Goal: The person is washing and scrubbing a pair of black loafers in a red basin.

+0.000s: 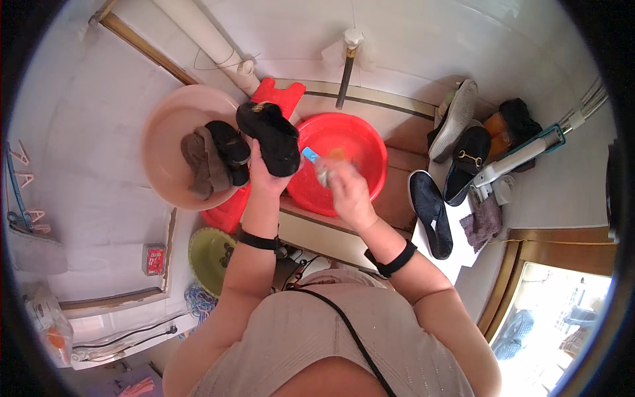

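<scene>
A black fuzzy shoe with a gold-coloured trim rests upright in my left hand, above the gap between two basins. My right hand is closed around a small tool with a blue end, probably a brush; it is blurred and mostly covered by the fingers. Below that hand stands a red plastic basin with some liquid and an orange-toned patch inside. Left of the shoe, a pale pink basin holds a black shoe and brown-grey footwear.
Several dark shoes, including a black loafer with a gold bit, lie on a white ledge at right. A hose hangs from the wall tap. A red plastic stool and a green basin stand at left.
</scene>
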`<control>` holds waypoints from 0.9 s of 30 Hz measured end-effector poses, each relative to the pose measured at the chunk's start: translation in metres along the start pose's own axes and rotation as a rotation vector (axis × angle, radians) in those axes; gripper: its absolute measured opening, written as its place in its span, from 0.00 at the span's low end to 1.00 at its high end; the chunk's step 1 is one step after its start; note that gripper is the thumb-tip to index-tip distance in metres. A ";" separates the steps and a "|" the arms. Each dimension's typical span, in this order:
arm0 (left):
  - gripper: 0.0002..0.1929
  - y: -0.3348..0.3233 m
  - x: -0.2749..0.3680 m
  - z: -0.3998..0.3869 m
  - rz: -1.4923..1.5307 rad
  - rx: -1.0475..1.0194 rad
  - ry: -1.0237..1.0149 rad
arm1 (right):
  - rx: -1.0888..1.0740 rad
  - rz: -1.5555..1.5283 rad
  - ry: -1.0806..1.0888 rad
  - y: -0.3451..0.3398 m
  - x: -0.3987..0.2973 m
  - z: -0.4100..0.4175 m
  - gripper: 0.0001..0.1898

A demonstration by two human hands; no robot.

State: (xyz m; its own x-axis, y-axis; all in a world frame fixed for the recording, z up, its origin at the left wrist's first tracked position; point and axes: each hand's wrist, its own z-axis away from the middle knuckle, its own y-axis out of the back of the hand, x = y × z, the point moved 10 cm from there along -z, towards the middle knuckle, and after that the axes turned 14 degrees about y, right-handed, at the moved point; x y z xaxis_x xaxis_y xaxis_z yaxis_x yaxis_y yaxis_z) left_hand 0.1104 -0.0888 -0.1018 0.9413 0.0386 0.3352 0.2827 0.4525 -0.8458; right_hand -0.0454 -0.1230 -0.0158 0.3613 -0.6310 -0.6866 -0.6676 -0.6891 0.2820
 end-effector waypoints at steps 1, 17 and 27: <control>0.26 -0.001 -0.004 -0.002 0.002 0.000 0.006 | 0.226 -0.208 -0.199 0.010 0.026 0.006 0.17; 0.33 -0.064 -0.064 0.045 -0.069 -0.402 0.198 | 0.514 -0.552 -0.292 0.040 0.102 -0.069 0.19; 0.32 -0.002 -0.034 0.022 -0.069 -0.293 0.129 | 0.001 -0.097 -0.001 -0.031 0.041 -0.011 0.23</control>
State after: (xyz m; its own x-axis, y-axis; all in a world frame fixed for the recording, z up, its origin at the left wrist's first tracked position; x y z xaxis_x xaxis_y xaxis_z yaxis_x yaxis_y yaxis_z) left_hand 0.0735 -0.0712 -0.1028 0.9286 -0.1043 0.3561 0.3696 0.1742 -0.9127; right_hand -0.0030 -0.1315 -0.0450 0.4238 -0.5610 -0.7111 -0.6299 -0.7467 0.2137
